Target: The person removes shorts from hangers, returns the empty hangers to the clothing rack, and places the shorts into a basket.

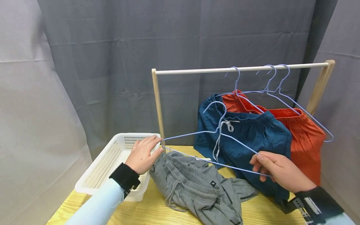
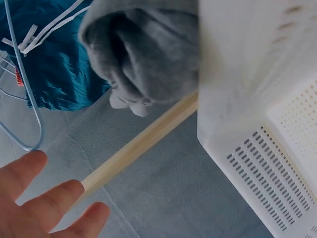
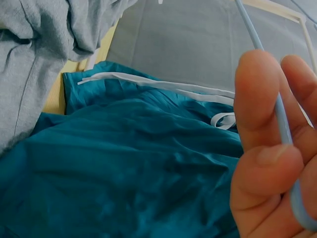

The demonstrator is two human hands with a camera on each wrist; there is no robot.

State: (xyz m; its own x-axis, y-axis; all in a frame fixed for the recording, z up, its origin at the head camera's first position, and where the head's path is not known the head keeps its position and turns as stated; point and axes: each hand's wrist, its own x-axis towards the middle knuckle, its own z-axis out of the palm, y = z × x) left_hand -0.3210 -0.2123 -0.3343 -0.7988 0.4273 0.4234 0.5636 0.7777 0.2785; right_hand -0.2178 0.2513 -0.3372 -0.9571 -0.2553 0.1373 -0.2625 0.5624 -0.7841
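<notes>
A light blue wire hanger (image 1: 194, 134) is held up in front of the clothes, its hook pointing upward. My right hand (image 1: 277, 170) pinches its right end between thumb and fingers; in the right wrist view the wire runs between the thumb (image 3: 270, 171) and the fingers. At the hanger's left end is my left hand (image 1: 144, 154), fingers extended, the fingertips at or touching the wire corner. Below the hanger, crumpled grey drawstring shorts (image 1: 194, 187) lie on the table (image 1: 135, 214).
A wooden rack (image 1: 194, 71) stands behind, bearing three more blue hangers (image 1: 237, 82). Dark blue shorts (image 1: 250, 134) with a white drawstring and orange shorts (image 1: 307, 134) hang at its right. A white perforated basket (image 1: 90, 175) sits left, beside the grey shorts. Grey curtains (image 1: 126, 40) surround the table.
</notes>
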